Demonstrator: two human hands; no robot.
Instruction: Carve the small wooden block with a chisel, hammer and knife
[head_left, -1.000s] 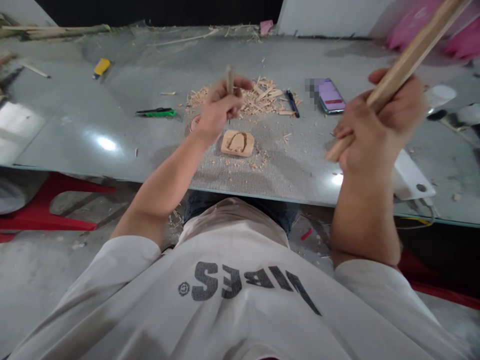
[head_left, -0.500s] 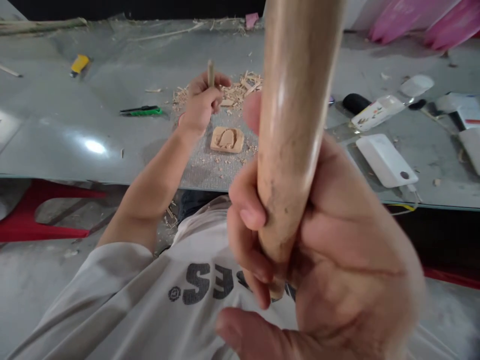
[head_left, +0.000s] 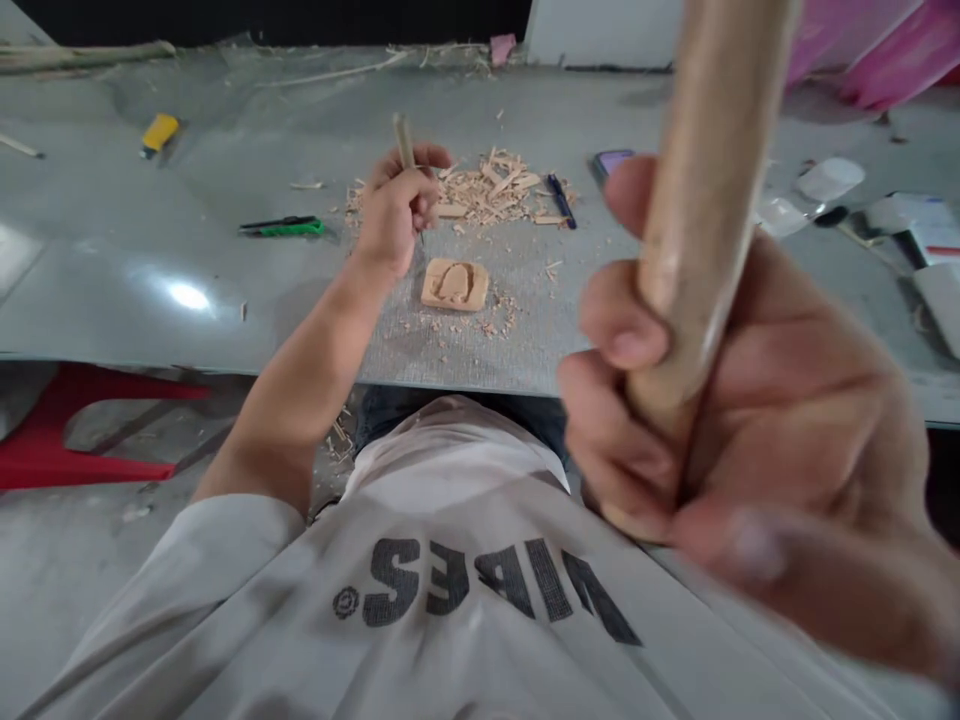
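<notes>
Close to the camera on the right, my right hand (head_left: 817, 390) is wrapped round a thick, smooth wooden stick (head_left: 709, 200). The stick's upper end runs out of the frame. Over the table, my left hand (head_left: 397, 210) closes round a slim carving chisel (head_left: 403, 140). Its pale wooden handle pokes up above the fist, and a thin dark tip shows below. Just to the right of and nearer than that hand lies a small wooden block (head_left: 455, 285) with a rounded shape carved into it. Neither hand touches the block.
Wood shavings (head_left: 491, 190) are heaped behind the block, with a blue pen (head_left: 561, 200) beside them. A green cutter knife (head_left: 282, 227) and a yellow tool (head_left: 159, 133) lie to the left. A phone (head_left: 611, 162) is partly hidden. A red stool (head_left: 45, 430) stands below the table's edge.
My right hand has moved to the right with the stick, uncovering the pen and the phone. My left hand has shifted slightly left, and the chisel's handle leans more to the left.
</notes>
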